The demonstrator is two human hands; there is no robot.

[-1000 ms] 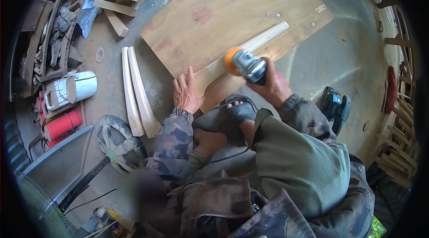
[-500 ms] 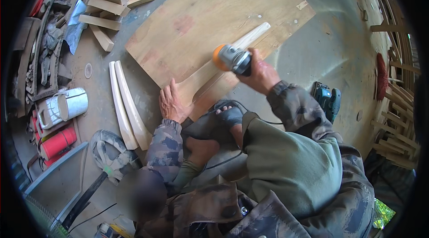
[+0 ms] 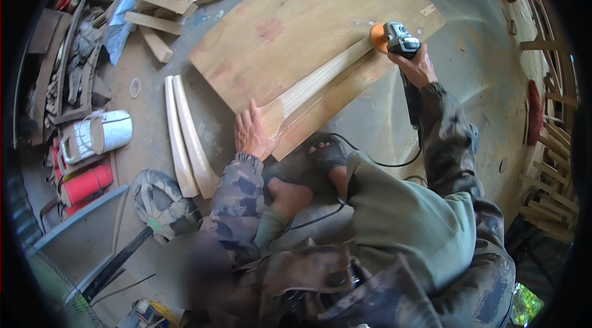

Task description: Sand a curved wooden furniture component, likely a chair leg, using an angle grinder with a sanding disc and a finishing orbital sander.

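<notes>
A long pale curved wooden piece (image 3: 314, 81) lies diagonally on a large plywood board (image 3: 296, 26) on the floor. My left hand (image 3: 251, 131) presses flat on the near end of that piece, fingers spread. My right hand (image 3: 418, 66) grips an angle grinder (image 3: 398, 38) with an orange disc, which rests at the far end of the piece. The grinder's black cord (image 3: 382, 161) runs back past my sandalled foot (image 3: 327, 158), which sits by the board's near edge.
Two more pale curved pieces (image 3: 185, 134) lie left of the board. Offcuts (image 3: 163, 1) are piled at the top left. A white jug (image 3: 98, 134) and a red can (image 3: 83, 183) stand at the left. Wooden frames (image 3: 552, 143) line the right edge.
My right hand has slid the grinder along the wooden piece from its middle to its far end. My left hand stays pressed on the near end.
</notes>
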